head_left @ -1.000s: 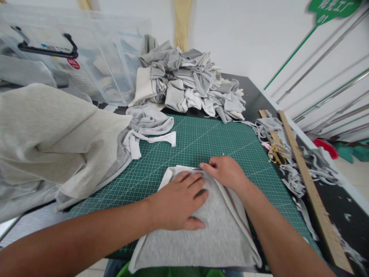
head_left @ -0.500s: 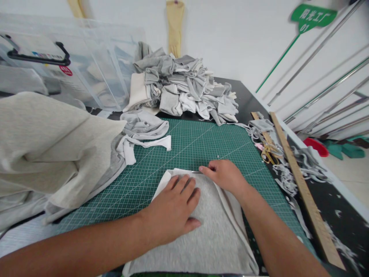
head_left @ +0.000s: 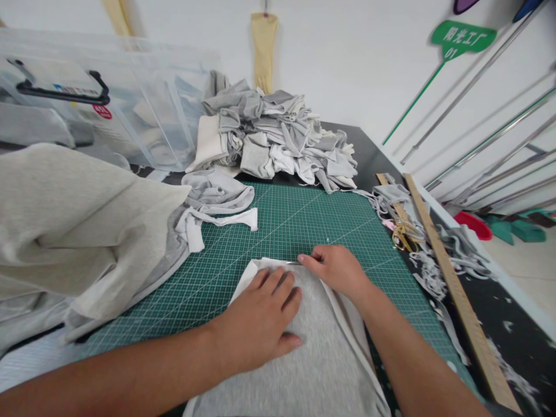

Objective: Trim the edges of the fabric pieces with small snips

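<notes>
Fabric (head_left: 324, 347) is lying at six o'clock, near edge running out of frame. Left hand (head_left: 260, 321) is resting spread on it; right hand (head_left: 336, 267) is gripping a slim metallic tool (head_left: 293, 263), mostly hidden.

Green sign (head_left: 464, 38), upper right, is reading "阳光工厂" with "01" beneath. Red round sticker (head_left: 103, 112) on clear plastic storage box (head_left: 139, 75) is showing "45L"; smaller print there is proving illegible.

Surroundings, viewed remotely.
I noted a yellow glove (head_left: 263, 52) hung on the wall (head_left: 339, 63), a clear bin (head_left: 143, 104) to its left, a green sign (head_left: 464, 39) at right, gold-handled scissors (head_left: 403, 233) near a wooden ruler (head_left: 456, 289).
</notes>
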`<state>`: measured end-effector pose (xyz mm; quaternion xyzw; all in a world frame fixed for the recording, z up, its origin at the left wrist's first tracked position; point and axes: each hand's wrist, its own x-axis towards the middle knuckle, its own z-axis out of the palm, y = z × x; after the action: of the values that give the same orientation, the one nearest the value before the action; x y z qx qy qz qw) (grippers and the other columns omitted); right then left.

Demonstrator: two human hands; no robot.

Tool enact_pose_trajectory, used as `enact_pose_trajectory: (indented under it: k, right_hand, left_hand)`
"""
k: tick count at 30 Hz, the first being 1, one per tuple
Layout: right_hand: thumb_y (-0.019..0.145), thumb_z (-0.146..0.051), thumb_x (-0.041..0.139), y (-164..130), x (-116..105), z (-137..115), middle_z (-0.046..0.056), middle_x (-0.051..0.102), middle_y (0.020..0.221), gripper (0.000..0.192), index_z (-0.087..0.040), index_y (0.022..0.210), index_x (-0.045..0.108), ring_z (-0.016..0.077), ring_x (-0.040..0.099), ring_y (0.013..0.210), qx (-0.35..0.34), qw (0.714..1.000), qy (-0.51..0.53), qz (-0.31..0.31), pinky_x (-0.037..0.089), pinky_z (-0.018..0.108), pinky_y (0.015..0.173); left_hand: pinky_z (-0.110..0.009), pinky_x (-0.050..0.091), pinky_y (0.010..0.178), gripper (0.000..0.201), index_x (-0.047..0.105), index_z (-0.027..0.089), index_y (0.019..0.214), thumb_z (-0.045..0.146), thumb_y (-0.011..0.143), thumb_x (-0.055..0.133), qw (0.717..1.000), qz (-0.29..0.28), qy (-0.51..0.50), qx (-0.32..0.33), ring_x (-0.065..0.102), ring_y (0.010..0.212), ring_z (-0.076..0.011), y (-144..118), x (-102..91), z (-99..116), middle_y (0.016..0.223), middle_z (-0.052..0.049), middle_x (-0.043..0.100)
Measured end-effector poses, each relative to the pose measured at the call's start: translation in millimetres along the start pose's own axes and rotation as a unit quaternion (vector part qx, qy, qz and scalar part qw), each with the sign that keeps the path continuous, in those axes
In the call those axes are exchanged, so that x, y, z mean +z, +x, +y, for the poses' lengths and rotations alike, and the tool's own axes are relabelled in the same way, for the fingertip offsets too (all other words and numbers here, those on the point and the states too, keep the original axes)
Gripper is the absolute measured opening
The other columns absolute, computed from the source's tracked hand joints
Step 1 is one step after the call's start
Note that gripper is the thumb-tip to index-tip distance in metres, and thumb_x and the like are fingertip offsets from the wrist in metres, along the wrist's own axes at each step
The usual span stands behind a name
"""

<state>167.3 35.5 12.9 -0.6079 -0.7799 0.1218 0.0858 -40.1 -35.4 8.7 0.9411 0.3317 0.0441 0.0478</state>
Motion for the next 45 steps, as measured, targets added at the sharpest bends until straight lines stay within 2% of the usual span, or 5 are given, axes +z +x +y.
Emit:
enact_pose_trajectory:
  k: [25, 45]
  right_hand:
    - [0.084, -0.058, 0.046, 0.7, -1.9, 3.2, -0.001, 0.054, 0.052, 0.048, -0.020, 0.056, 0.055, 0.0113, 0.045, 0.051, 0.012, 1.000, 0.028, -0.001, 0.025, 0.026, 0.051]
    - [0.084, -0.060, 0.045, 0.9, 3.1, -0.7, 0.000, 0.059, 0.057, 0.048, -0.021, 0.060, 0.060, 0.0118, 0.048, 0.052, 0.010, 1.000, -0.010, 0.010, 0.023, 0.027, 0.051]
  left_hand:
    - [-0.051, 0.026, 0.105, 0.065, 0.045, 0.013, 0.131, 0.062, 0.087, 0.042, 1.000, 0.007, 0.006, 0.004, 0.032, 0.131, -0.0351, 0.2, -2.3, -0.9, 0.142, -0.016, 0.039]
    - [-0.052, 0.025, 0.105, 0.064, 0.046, 0.014, 0.131, 0.061, 0.088, 0.041, 1.000, 0.005, 0.008, 0.004, 0.031, 0.131, -0.0359, 0.1, -0.3, -0.5, 0.141, -0.017, 0.039]
